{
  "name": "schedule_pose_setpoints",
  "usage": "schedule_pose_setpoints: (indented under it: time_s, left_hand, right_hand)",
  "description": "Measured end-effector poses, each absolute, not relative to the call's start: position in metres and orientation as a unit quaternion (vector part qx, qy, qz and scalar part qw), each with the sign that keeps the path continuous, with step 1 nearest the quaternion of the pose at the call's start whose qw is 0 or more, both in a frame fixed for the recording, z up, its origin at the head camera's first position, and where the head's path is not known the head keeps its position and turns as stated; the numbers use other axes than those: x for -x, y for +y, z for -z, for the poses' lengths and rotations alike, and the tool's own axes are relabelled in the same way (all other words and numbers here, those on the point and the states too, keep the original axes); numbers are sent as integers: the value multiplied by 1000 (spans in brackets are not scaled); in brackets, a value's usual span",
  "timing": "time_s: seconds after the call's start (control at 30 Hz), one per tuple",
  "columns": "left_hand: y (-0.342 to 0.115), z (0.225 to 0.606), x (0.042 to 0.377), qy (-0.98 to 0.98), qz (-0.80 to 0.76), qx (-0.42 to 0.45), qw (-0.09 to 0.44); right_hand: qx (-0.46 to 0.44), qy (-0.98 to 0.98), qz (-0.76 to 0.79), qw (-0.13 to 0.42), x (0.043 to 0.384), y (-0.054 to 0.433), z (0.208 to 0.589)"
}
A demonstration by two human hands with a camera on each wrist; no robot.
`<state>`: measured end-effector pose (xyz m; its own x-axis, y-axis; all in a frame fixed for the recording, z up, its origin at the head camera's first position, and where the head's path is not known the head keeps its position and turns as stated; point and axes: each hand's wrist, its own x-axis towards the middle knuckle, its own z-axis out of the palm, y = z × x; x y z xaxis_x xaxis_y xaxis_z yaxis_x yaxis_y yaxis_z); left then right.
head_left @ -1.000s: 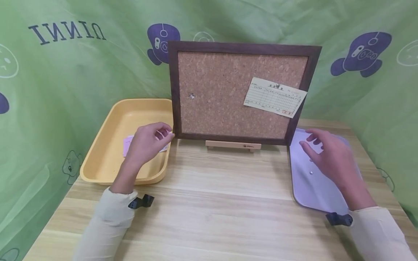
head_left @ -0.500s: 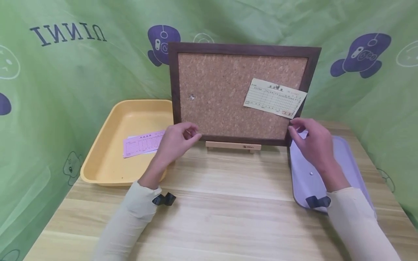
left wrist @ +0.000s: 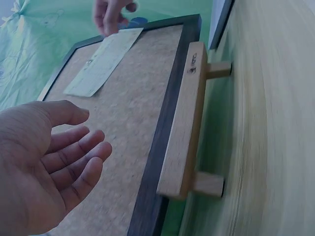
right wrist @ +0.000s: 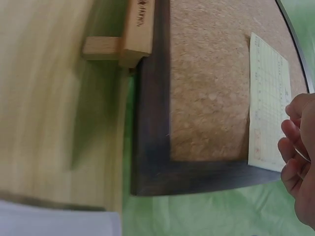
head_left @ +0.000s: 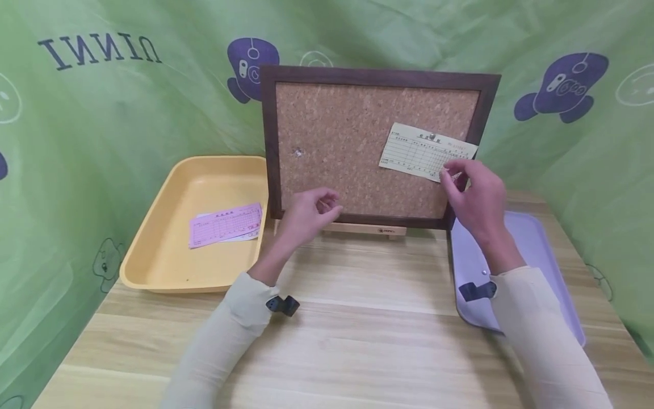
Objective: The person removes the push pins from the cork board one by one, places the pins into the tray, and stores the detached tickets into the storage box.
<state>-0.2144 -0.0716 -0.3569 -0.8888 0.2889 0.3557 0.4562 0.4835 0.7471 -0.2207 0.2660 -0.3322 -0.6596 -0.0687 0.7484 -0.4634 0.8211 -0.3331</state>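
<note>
A cork board in a dark wooden frame stands upright on a small wooden stand. A pale yellow printed slip hangs tilted on its right side under a pushpin. Another pin sits in the cork at left. My right hand is in front of the slip's lower right part, fingers loosely bent, with nothing seen in them; in the right wrist view its fingertips overlap the slip's edge. My left hand hovers before the board's lower edge, palm bare and fingers relaxed in the left wrist view.
A yellow tray at left holds a pink printed slip over a white one. At right a lilac tray lies partly under my right arm, with a small pin on it. A green cloth hangs behind.
My left hand has moved right, from over the yellow tray to before the board. My right hand has moved left and up, from above the lilac tray to the yellow slip.
</note>
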Motion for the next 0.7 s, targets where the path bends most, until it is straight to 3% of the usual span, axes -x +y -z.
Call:
schedule_pose_setpoints:
  time_s: [0.7]
  left_hand:
    - [-14,353,247,-780,579,190,143]
  right_hand:
    - [-136,-868,-255,404,256,244,310]
